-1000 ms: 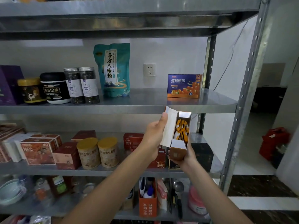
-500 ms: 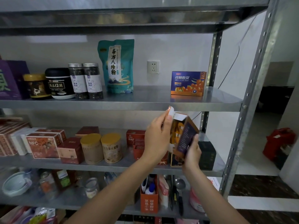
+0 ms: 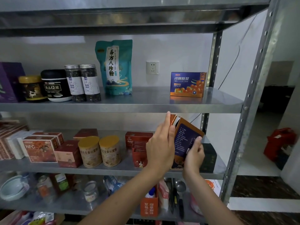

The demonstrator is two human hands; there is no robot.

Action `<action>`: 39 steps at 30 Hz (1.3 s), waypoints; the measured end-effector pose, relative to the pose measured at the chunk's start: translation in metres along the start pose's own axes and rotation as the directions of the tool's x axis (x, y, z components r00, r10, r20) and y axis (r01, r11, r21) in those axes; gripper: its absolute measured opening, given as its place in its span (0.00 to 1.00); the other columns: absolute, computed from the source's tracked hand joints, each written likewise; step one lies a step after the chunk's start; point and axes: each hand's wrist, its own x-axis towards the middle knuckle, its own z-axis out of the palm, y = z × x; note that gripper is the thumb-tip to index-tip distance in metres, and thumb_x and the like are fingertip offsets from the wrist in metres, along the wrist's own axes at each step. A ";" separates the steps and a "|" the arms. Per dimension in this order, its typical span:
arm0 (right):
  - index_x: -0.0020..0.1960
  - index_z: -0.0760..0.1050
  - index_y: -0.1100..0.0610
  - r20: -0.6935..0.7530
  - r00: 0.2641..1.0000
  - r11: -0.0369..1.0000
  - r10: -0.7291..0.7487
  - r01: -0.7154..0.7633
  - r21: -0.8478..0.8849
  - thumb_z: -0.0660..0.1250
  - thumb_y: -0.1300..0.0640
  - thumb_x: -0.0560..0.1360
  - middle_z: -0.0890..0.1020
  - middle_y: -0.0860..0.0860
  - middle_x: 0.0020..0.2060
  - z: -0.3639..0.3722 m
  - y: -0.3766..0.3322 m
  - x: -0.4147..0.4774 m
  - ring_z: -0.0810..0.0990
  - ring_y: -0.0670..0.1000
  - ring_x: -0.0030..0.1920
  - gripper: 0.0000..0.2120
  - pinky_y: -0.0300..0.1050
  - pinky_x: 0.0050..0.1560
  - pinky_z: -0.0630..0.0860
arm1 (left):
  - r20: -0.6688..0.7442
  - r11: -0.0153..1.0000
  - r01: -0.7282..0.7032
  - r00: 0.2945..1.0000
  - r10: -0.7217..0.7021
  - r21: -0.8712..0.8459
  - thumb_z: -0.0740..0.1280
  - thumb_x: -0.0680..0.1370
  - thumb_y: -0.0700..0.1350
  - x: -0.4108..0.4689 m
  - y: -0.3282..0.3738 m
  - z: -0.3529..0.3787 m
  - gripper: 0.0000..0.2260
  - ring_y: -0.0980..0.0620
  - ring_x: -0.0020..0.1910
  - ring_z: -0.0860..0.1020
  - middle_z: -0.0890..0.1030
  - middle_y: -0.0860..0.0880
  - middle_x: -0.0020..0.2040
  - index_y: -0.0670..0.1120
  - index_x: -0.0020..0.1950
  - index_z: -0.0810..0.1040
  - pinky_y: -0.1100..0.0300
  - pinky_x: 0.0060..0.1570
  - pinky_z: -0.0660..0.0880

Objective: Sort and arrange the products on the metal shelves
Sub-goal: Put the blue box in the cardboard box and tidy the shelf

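Products fill the steel rack in your head view, and the one you are handling is a tall orange-and-navy cardboard carton (image 3: 186, 140), held tilted in front of the right end of the middle metal shelf (image 3: 113, 171), just under the lip of the upper metal shelf (image 3: 123, 108). Your left hand (image 3: 160, 146) lies nearly flat against the carton's left side, fingers stretched upward and pressing the orange top flap (image 3: 173, 119), which stands not quite shut. Your right hand (image 3: 194, 153) is curled around the lower right edge, thumb on the navy printed face, so both hands have hold of it.

Judging by the thin card, it should be light and stiff along its edges yet easy to dent on the broad faces; with the flap loose, whatever is inside could slide out if you tip it. Hold it by the narrow sides near the bottom and keep a finger on the flap.

Far right on the upper shelf stands a blue-and-orange box with berry pictures (image 3: 187, 84) in similar colours, with bare steel to its left; that looks a likely place for it. Near your hands on the middle shelf sit small red cartons (image 3: 138, 142) to the left and a dark green box (image 3: 209, 158) to the right, close enough to be knocked
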 end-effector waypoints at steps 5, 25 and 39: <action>0.49 0.72 0.46 -0.042 0.999 0.998 -0.007 0.005 -0.064 0.52 0.35 0.80 0.82 0.48 0.45 -0.003 -0.001 0.005 0.82 0.49 0.46 0.17 0.47 0.45 0.78 | 0.118 0.957 0.143 0.986 -0.116 -0.252 0.49 0.80 0.58 0.002 -0.001 0.003 0.27 0.54 0.59 0.78 0.76 0.49 0.66 0.54 0.79 0.54 0.51 0.52 0.80; 0.57 0.69 0.49 -0.013 0.992 0.974 -0.125 0.121 -0.190 0.48 0.30 0.70 0.79 0.41 0.44 -0.008 -0.027 -0.004 0.79 0.41 0.42 0.29 0.37 0.35 0.71 | 0.248 0.961 0.144 0.965 -0.083 -0.236 0.45 0.65 0.81 0.004 -0.025 0.007 0.43 0.53 0.70 0.69 0.58 0.52 0.78 0.66 0.75 0.36 0.48 0.61 0.76; 0.62 0.74 0.49 0.411 0.911 0.990 -0.025 -0.034 0.135 0.79 0.55 0.66 0.85 0.50 0.51 -0.039 -0.045 -0.025 0.85 0.51 0.49 0.27 0.49 0.44 0.82 | 0.181 0.898 0.262 0.961 -0.210 -0.353 0.69 0.78 0.47 0.022 -0.060 -0.001 0.22 0.58 0.54 0.72 0.69 0.50 0.54 0.60 0.69 0.68 0.73 0.51 0.70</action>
